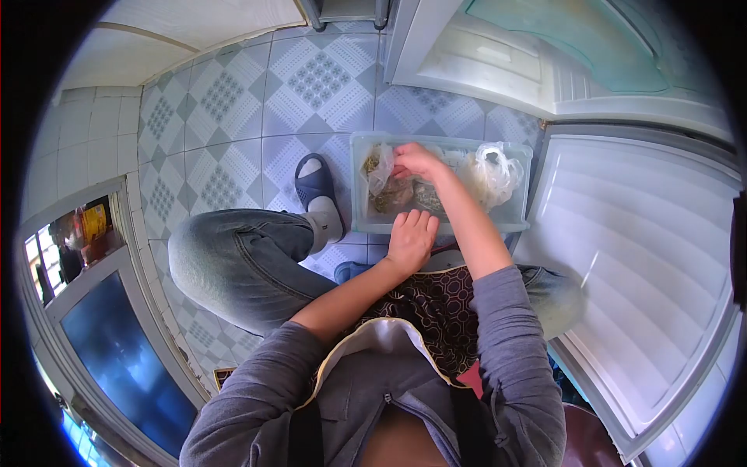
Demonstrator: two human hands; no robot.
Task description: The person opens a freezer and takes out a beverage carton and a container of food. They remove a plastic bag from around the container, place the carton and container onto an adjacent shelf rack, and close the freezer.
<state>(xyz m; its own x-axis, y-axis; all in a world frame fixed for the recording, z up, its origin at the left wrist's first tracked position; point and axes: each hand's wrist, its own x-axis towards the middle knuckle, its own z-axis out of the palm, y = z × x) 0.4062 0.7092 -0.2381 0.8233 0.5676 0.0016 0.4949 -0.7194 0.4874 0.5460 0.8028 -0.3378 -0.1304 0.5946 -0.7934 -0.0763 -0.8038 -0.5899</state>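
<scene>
A clear plastic bin [362,226] stands on the floor in front of me with several bags inside. My right hand [416,159] reaches into it, its fingers pinched on a thin plastic bag [380,170] at the bin's left end. Beneath that bag lie brownish contents in clear plastic [391,196]. My left hand [412,240] is at the bin's near side, fingers together and curled over the rim. Toward the right end sits a knotted whitish bag [495,176]. Another bag with greenish-grey contents [428,196] lies in the middle, partly behind my right forearm.
An open white fridge or freezer [490,58] stands at the back right, its large door [622,257] at the right. My slippered foot [315,180] rests left of the bin on patterned tiles [226,97]. A cabinet with a blue panel [128,350] is at the left.
</scene>
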